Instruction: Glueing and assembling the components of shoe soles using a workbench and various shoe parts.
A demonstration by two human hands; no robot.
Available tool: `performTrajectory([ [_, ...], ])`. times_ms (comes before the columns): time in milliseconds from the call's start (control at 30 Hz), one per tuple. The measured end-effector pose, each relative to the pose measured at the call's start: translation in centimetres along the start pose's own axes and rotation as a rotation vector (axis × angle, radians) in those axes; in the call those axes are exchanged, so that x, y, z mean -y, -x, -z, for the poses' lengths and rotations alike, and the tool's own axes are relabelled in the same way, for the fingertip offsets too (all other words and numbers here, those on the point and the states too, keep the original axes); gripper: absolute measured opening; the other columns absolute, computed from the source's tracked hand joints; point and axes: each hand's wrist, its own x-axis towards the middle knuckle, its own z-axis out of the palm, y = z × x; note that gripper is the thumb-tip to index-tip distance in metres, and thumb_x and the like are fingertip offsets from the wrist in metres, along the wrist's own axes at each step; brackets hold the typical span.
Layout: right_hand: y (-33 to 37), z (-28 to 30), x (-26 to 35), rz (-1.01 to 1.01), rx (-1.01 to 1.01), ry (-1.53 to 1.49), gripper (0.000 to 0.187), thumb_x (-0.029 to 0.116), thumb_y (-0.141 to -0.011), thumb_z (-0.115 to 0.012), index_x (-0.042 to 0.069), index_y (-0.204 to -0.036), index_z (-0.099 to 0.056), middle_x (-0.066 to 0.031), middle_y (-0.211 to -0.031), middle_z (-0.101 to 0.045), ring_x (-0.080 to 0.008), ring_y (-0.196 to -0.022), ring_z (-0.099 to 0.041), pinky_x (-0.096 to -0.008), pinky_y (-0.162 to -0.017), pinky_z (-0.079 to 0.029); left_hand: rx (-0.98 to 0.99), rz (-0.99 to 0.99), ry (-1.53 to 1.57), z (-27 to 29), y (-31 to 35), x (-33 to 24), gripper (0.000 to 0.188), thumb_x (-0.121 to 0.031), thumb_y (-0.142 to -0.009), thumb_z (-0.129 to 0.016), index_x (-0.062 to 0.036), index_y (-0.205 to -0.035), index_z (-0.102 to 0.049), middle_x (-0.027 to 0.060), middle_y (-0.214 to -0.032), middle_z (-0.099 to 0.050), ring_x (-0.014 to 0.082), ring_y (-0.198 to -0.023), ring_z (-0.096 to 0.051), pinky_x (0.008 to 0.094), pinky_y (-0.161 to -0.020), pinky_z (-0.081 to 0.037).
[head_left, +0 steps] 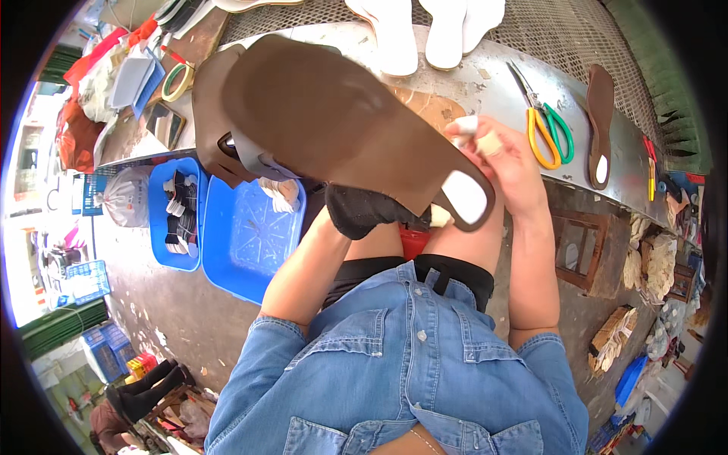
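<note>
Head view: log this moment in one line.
left hand: black glove, holds brown insole | right hand: beside insole's white oval, contact unclear | bench: scissors, second brown insole

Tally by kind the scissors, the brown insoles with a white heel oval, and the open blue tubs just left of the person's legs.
Scissors: 1
Brown insoles: 2 (held insole, bench insole)
Blue tubs: 2 (smaller tub, larger tub)
Total: 5
</note>
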Motion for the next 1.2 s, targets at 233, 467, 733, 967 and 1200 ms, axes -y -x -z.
performTrajectory([
  [233, 0.2, -1.1, -0.8, -0.082, -0.152, 0.13, 0.016, 0.019, -0.086, -0.063, 0.002, -0.085, -0.063, 0.0058, -0.06, -0.052, -0.0003, -0.042, -0.04, -0.0188, -0.035, -0.029, 0.272, 0.099, 0.198, -0.3, -0.5, -1.0, 0.055, -0.013, -0.069, -0.072, 0.0009, -0.119, -0.052, 0.007, -0.105, -0.061, 0.019, -0.097, -0.056, 0.0306, -0.083, -0.046],
  [467, 0.1, -1.6, -0.5, -0.106, -0.15, 0.168, 0.02, 0.015, -0.079, -0.07, 0.002, -0.092, -0.063, 0.0027, -0.064, -0.056, -0.0004, -0.046, -0.044, -0.0182, -0.038, -0.031, -0.37, 0.261, 0.172, -0.4, -1.6, -3.8, 0.031, -0.016, -0.082, -0.066, 0.0007, -0.107, -0.059, 0.0026, -0.091, -0.062, 0.0074, -0.077, -0.055, 0.024, -0.065, -0.045],
  [733, -3.4, -0.3, 1.6, 0.144, -0.214, 0.237, 0.021, 0.015, -0.077, -0.072, 0.0, -0.087, -0.061, 0.0023, -0.068, -0.058, -0.0009, -0.058, -0.048, -0.0176, -0.05, -0.039, -0.28, 0.298, 0.227, -0.9, -1.4, -4.2, 0.028, -0.02, -0.085, -0.063, 0.0001, -0.105, -0.06, 0.0, -0.087, -0.061, 0.0049, -0.076, -0.053, 0.0219, -0.064, -0.043],
  [967, -2.1, -2.4, 0.6, 0.218, -0.219, 0.108, 0.019, 0.008, -0.077, -0.072, 0.001, -0.09, -0.059, 0.0006, -0.076, -0.061, -0.0017, -0.065, -0.054, -0.0173, -0.055, -0.042, -0.316, 0.316, 0.189, -1.0, -1.6, -4.1, 0.031, -0.031, -0.09, -0.057, -0.0003, -0.097, -0.061, -0.0025, -0.075, -0.058, 0.0038, -0.066, -0.049, 0.0214, -0.057, -0.039],
  [1200, -2.0, -0.4, -0.2, 0.159, -0.026, 0.208, 0.04, 0.011, -0.073, -0.076, 0.003, -0.105, -0.053, 0.0002, -0.087, -0.061, -0.0022, -0.07, -0.053, -0.0185, -0.057, -0.041, -0.432, 0.353, 0.181, -1.0, -1.9, -3.6, 0.027, -0.027, -0.088, -0.061, -0.0008, -0.096, -0.063, -0.003, -0.074, -0.058, 0.0036, -0.062, -0.048, 0.0213, -0.052, -0.038],
])
